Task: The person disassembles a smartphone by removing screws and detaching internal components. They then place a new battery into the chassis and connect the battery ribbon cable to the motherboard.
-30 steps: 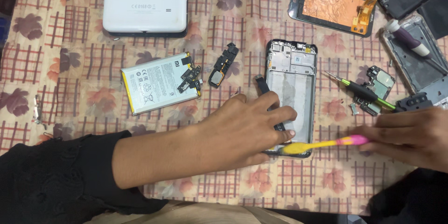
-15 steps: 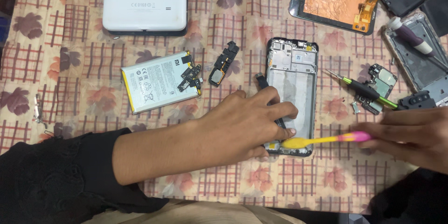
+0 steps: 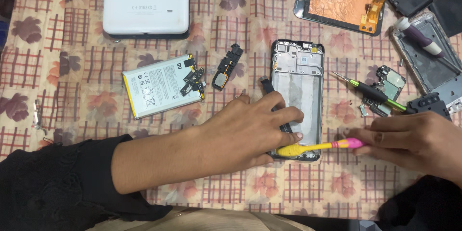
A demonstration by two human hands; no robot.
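- here, left hand (image 3: 250,127) laid flat over the lower left part of the phone frame (image 3: 298,82), fingers spread a little and pressing down on its edge, not curled around anything.
- right hand (image 3: 414,137) closed on the pink handle of the toothbrush (image 3: 320,147), pinched between thumb and fingertips.
- yellow brush head resting against the bottom end of the phone frame, just below the left fingertips, nearly touching them.
- phone frame lying flat on the patterned tablecloth (image 3: 72,57), long axis pointing away from the body, upper half bare and uncovered.
- hands close together, joined only through the frame and the brush between them.
- black sleeves on both forearms, left arm crossing from the lower left corner.
- off to the left of the frame: battery (image 3: 161,85) with a small board on its right edge, and a small black part (image 3: 227,66) just beside it.
- farther up: white back cover (image 3: 146,2) at the top left, cracked screen (image 3: 344,5) with orange backing at the top right.
- right of the frame: green-handled screwdriver (image 3: 373,91) lying across a small circuit board (image 3: 390,84), just above the right hand.
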